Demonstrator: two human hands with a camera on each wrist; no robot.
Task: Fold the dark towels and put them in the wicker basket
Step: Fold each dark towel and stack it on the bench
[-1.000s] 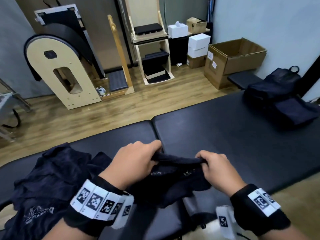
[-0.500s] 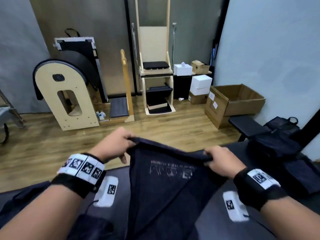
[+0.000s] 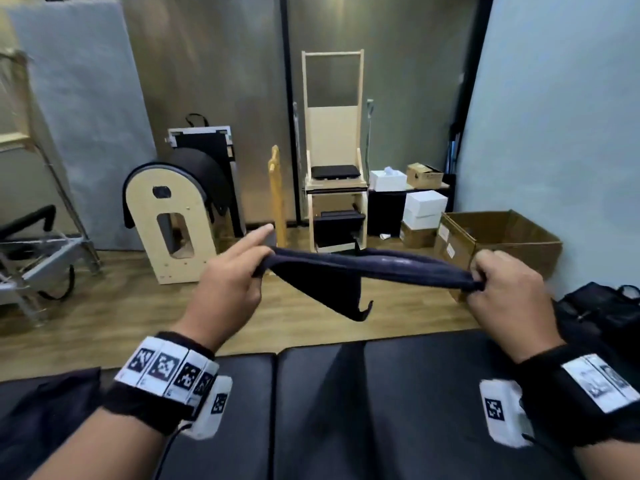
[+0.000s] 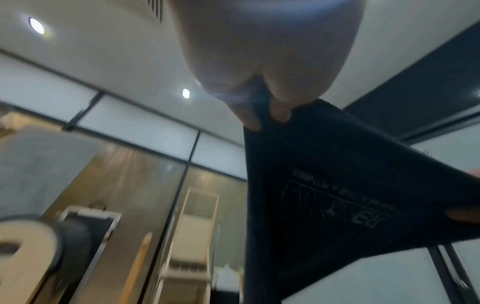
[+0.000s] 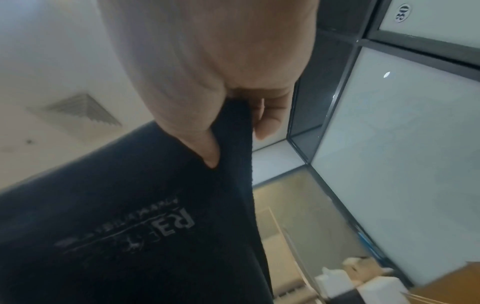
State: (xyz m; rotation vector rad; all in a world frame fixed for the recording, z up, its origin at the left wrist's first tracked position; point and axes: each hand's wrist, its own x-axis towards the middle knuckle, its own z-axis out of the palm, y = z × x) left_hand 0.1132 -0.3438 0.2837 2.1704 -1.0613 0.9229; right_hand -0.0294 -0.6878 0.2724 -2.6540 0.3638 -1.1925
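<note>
A dark navy towel [image 3: 346, 271] with a pale printed logo is stretched in the air between both hands, above the black padded table [image 3: 398, 393]. My left hand [image 3: 239, 271] pinches its left corner, index finger pointing out. My right hand [image 3: 491, 282] grips the right corner in curled fingers. The left wrist view shows thumb and finger pinching the towel [image 4: 337, 195]. The right wrist view shows the towel [image 5: 155, 216] pinched the same way. A loose corner hangs down in the middle. More dark towels [image 3: 45, 410] lie at the table's left end. No wicker basket is in view.
A black bag [image 3: 602, 313] sits at the table's right end. Beyond the table, on the wooden floor, stand an open cardboard box [image 3: 498, 244], white boxes [image 3: 424, 207], a wooden chair frame [image 3: 334, 150] and an arched wooden barrel [image 3: 173, 216].
Both hands have lifted the towel from the table to chest height and pulled apart, stretching its top edge taut. The head camera has tilted upward.
</note>
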